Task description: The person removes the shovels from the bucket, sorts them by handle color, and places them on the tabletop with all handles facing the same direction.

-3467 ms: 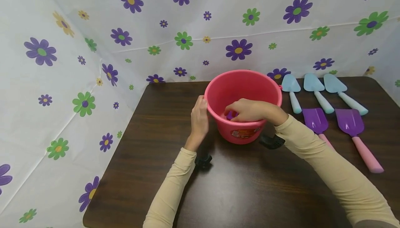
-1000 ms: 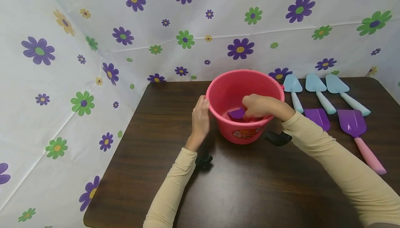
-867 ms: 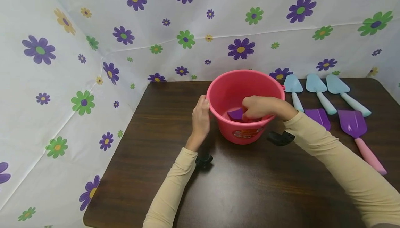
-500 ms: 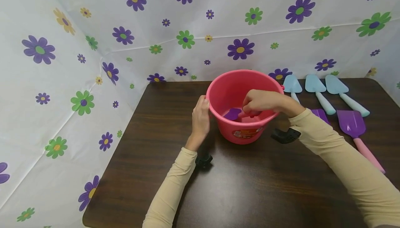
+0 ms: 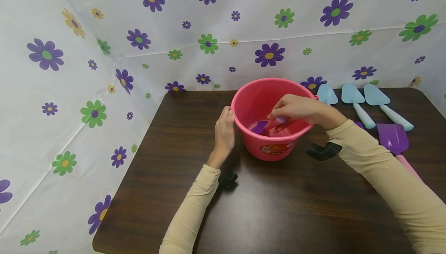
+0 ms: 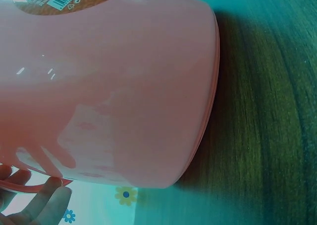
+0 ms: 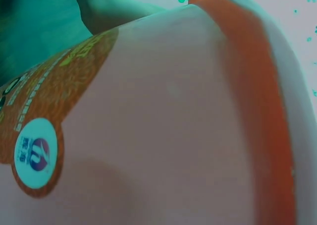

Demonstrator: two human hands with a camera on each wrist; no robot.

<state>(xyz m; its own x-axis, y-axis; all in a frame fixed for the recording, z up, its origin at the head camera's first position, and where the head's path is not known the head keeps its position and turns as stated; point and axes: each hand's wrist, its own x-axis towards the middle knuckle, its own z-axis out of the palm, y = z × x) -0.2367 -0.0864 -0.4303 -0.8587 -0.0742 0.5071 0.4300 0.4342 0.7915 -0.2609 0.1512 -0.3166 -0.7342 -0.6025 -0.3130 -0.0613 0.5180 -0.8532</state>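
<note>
A pink bucket [image 5: 250, 142] stands upright near the back edge of the table. My left hand [image 5: 224, 132] holds its left side at the rim; in the left wrist view those fingers [image 6: 47, 205] lie by a pink strip along the bucket's edge. Reaching inside over the near right rim, my right hand [image 5: 297, 108] grips the pink handle of a small shovel. The shovel's purple blade [image 5: 259, 127] points left, low in the bucket. In the right wrist view the bucket wall [image 7: 163, 101] hides the right hand.
Three pale blue trowels [image 5: 352, 93] lie at the back right. In front of them is a purple shovel [image 5: 393, 138] with a pink handle; another purple blade [image 5: 359, 125] shows mostly hidden behind my right sleeve. A flowered sheet [image 5: 209, 14] hangs right behind the table.
My right hand has moved from over the purple blade to the right and up, now on the pink handle. More of the shovel shows. The left hand and bucket stay put.
</note>
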